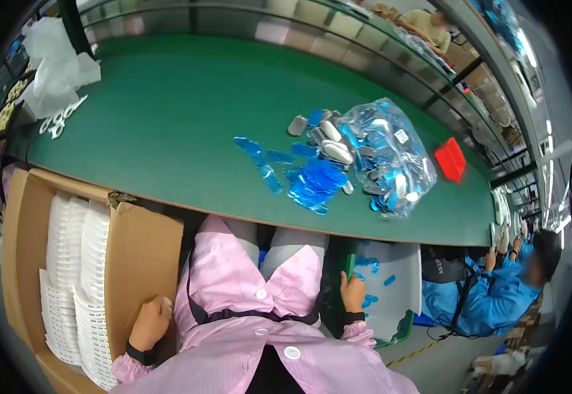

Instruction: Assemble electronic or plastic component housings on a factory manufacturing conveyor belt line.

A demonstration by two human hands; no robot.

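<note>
My left hand is by the brown flap of the cardboard box, fingers curled; whether they hold anything is hidden. White ribbed plastic pieces stand in stacked rows inside that box. On the other side of my lap, my right hand is closed round the green edge of a bin with a pale inside. Several small blue film pieces lie in the bin. On the green table are a heap of blue oval films and silvery oval parts.
A clear bag of oval parts lies beside the heap, with a red tray to its right. White scissors and plastic wrap sit at the far left. A co-worker in blue sits at the right.
</note>
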